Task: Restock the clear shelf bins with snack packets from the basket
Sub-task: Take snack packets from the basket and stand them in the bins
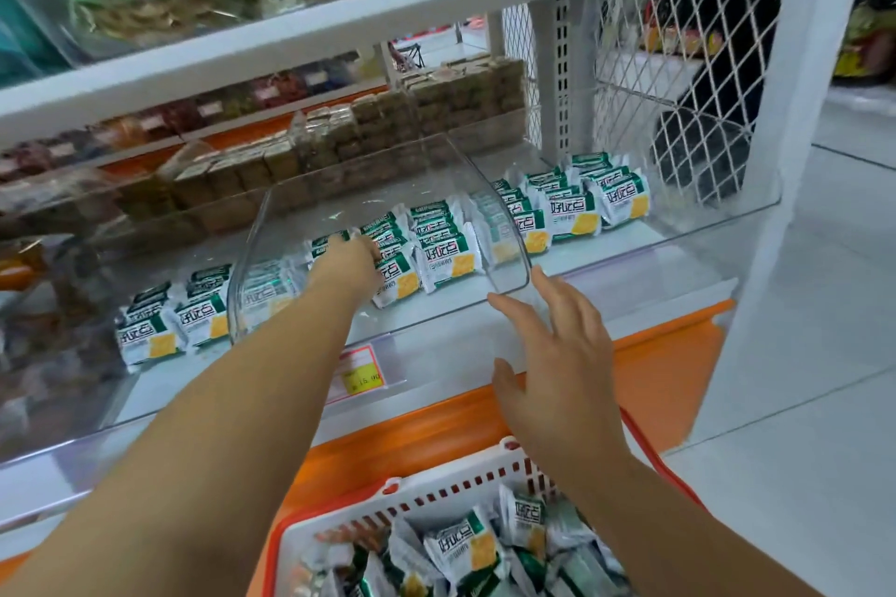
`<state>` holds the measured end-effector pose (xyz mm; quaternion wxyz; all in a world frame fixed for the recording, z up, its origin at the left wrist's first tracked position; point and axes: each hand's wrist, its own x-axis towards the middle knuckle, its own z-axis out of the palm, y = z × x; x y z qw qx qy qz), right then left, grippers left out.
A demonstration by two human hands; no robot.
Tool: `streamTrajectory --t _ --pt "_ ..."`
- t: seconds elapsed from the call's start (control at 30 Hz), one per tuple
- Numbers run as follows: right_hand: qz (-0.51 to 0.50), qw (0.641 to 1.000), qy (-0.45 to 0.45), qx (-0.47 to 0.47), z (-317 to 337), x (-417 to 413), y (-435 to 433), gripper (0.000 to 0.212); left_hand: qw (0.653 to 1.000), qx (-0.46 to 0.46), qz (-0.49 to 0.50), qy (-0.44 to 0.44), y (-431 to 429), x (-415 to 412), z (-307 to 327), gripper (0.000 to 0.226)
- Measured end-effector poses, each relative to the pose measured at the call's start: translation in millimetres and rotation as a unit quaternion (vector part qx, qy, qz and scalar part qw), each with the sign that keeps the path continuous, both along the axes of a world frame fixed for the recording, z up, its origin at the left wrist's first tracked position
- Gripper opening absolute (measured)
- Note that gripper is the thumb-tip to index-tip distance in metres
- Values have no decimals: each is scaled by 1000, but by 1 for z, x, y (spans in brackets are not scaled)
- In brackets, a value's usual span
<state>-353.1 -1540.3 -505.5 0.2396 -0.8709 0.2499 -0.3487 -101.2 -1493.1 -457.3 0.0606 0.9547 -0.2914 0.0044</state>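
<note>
Head view: left hand [351,264] inside the clear shelf bin [378,228], fingers hidden among the snack packets [443,252], grip impossible to tell, right hand [557,368] spread open and empty, basket [436,494] of packets just below its fingers, one basket, two hands.

Left hand [350,268] fingers hidden among packets [439,252]; basket [339,528] cut off at btm edge.
</note>
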Motion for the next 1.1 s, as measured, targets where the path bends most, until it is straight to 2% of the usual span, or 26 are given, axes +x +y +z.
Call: streamTrajectory --t 0.2,0.47,0.53,0.63,0.73,0.8,0.87,0.97,1.1 --pt "1 1000 3 6 1 -1 1 58 999 -51 -2 10 -3 1 -3 33" --pt "16 998 55 22 10 -6 6 60 995 -70 -57 32 11 -18 17 42" --pt "20 999 35 24 7 -7 13 57 994 -86 -65 37 23 -29 24 42" --pt "23 999 -30 -17 0 -6 28 44 982 -153 -111 -9 50 -49 31 34" --pt "66 996 -45 -34 -7 -5 44 30 944 -281 -164 -45 89 -80 31 27" --pt "115 993 25 -9 -13 -8 58 24 918 -340 -194 -61 119 -103 21 25" --pt "155 976 153 20 -24 -11 68 27 912 -354 -199 -59 150 -121 -1 24" --pt "200 913 349 65 -47 -11 76 30 930 -334 -156 -3 192 -140 -46 20" --pt "226 824 506 119 -75 -16 80 37 957 -259 -108 70 229 -150 -110 19"
